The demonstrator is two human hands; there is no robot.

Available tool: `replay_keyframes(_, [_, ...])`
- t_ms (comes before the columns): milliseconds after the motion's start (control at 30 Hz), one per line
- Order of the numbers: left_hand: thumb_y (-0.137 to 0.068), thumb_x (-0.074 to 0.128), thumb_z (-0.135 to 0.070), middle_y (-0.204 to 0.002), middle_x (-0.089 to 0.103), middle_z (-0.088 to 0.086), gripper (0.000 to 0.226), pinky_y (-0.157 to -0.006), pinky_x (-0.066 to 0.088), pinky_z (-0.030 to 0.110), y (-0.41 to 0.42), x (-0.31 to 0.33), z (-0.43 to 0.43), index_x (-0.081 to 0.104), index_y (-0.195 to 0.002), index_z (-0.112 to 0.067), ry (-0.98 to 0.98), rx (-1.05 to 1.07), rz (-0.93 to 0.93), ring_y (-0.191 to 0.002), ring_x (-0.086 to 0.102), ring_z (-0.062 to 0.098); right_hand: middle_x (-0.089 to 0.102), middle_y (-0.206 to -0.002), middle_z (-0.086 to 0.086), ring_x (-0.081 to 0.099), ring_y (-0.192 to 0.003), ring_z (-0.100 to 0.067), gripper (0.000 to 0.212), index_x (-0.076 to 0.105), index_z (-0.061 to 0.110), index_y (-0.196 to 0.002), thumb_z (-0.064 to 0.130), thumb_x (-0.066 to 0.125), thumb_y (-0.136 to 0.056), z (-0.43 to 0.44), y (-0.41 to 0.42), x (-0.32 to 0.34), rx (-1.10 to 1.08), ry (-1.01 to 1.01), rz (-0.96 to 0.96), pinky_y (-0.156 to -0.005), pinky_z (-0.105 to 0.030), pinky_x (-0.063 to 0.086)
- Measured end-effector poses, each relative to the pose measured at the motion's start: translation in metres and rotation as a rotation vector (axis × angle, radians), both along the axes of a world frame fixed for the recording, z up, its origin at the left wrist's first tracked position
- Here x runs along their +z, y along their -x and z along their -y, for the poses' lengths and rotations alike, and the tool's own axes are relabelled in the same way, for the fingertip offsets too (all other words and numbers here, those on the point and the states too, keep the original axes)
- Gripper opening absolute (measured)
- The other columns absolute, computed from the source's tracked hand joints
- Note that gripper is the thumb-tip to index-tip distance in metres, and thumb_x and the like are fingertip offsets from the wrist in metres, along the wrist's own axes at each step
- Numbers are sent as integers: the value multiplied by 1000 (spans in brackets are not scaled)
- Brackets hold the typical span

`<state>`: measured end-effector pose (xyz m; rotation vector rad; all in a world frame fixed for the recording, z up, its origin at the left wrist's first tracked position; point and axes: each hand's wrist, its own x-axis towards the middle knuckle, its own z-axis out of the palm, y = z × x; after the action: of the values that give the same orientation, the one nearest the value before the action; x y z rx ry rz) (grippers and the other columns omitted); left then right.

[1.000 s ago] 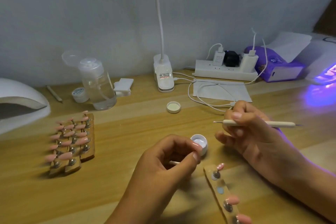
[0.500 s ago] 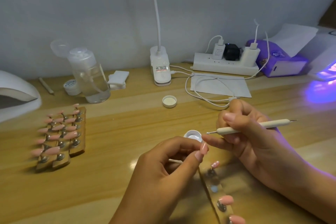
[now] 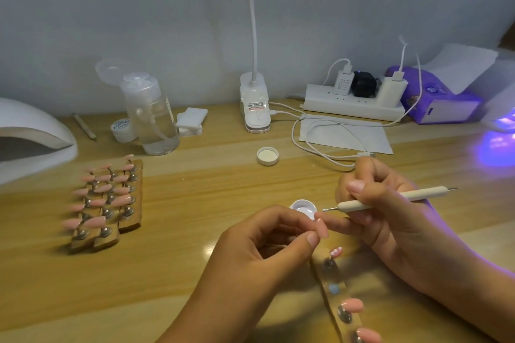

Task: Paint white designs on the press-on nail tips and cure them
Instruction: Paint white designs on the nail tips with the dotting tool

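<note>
My left hand pinches a pink nail tip on its small holder between thumb and forefinger. My right hand grips a cream dotting tool, its metal tip just above that nail tip. Behind the fingers stands a small open pot of white gel. A wooden strip below my hands carries a nail tip with white dots and plain pink ones. At the left, wooden strips hold several pink tips.
A white curing lamp sits at the far left; another glows purple at the far right. Along the back stand a pump bottle, a small jar, cotton pads, a desk lamp base, a power strip and cables. A pot lid lies mid-table.
My right hand has swung the dotting tool down and left, bringing its tip to the nail tip in my left hand. The view has shifted slightly.
</note>
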<state>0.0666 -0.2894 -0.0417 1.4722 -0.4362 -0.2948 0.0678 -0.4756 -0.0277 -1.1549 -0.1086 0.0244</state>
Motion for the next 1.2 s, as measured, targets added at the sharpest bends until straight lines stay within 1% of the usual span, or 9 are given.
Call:
replay_keyframes(133, [-74, 70, -26, -77, 73, -3, 7, -65, 47, 15, -1, 1, 0, 73, -80, -25, -5, 4, -40, -69, 62, 4, 40, -57, -5, 51, -50, -10, 23, 49, 15, -58, 18, 69, -68, 0, 0, 1, 22, -1, -19, -62, -31, 58])
replay_keyframes(200, [-73, 71, -28, -75, 72, -5, 9, -64, 46, 15, -2, 3, -1, 74, -80, -24, -8, 4, -42, -69, 62, 3, 41, -57, -5, 53, -50, -9, 22, 50, 16, -58, 16, 69, -68, -1, 0, 1, 32, -1, -21, -62, -31, 58])
replay_keyframes(300, [-72, 71, -28, -73, 71, -7, 11, -63, 45, 14, -1, 4, -1, 74, -80, -20, -17, 7, -33, -68, 61, 2, 40, -56, -4, 47, -49, -7, 24, 49, 15, -58, 10, 71, -66, -1, 1, 1, 26, 12, -28, -61, -30, 58])
replay_keyframes(433, [-73, 69, -25, -71, 70, -8, 8, -62, 45, 13, -1, 4, 0, 74, -78, -20, -22, 17, -39, -66, 59, 1, 39, -56, -5, 47, -49, -9, 23, 49, 15, -58, 17, 70, -66, -2, 2, 2, 37, -1, -45, -59, -29, 58])
replay_keyframes(533, [-72, 70, -29, -73, 70, -7, 11, -63, 46, 13, -1, 3, -1, 74, -78, -21, -25, 22, -38, -68, 60, 2, 42, -58, -5, 45, -51, -10, 23, 49, 15, -58, 16, 71, -63, -3, 2, 3, 37, -6, -56, -58, -29, 58])
replay_keyframes(700, [-64, 68, -44, -76, 71, -7, 24, -65, 47, 15, -2, 0, -1, 73, -77, -25, -24, 25, -26, -70, 61, 3, 42, -58, -3, 46, -51, -9, 23, 49, 16, -57, 7, 69, -65, -3, 2, 3, 36, 10, -47, -58, -27, 57])
replay_keyframes(800, [-64, 68, -44, -77, 72, -6, 24, -65, 47, 16, -2, 0, -1, 73, -78, -24, -26, 30, -24, -71, 61, 3, 43, -58, -3, 48, -52, -9, 22, 49, 16, -57, 13, 69, -65, -3, 2, 3, 45, 7, -39, -58, -27, 57])
replay_keyframes(900, [-65, 68, -44, -79, 72, -6, 25, -66, 48, 16, -2, 0, -1, 73, -79, -24, -33, 30, -21, -73, 62, 3, 43, -58, -2, 47, -52, -8, 23, 49, 17, -57, 10, 69, -67, -3, 2, 3, 44, 20, -44, -58, -26, 57])
replay_keyframes(1200, [-65, 68, -45, -80, 72, -5, 25, -66, 49, 17, -1, 0, -1, 73, -79, -24, -44, 32, -24, -74, 62, 4, 43, -58, -2, 46, -51, -9, 21, 49, 17, -58, 15, 69, -66, -3, 2, 1, 46, 6, -42, -60, -28, 57])
